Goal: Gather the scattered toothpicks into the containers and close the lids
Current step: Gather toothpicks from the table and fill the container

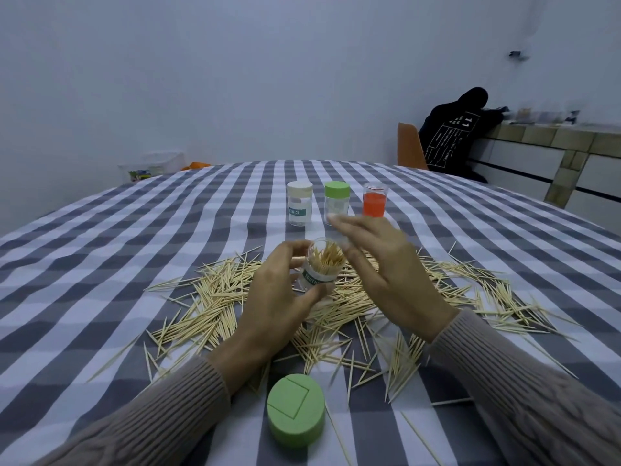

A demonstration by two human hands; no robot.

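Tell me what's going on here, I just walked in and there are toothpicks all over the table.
A person is refilling toothpick jars. The left hand grips an open clear jar already packed with toothpicks, while the right hand hovers open just above it. Its green lid lies loose on the checked tablecloth near the person. Many scattered toothpicks remain to be picked up. Three more jars stand in a row further back.
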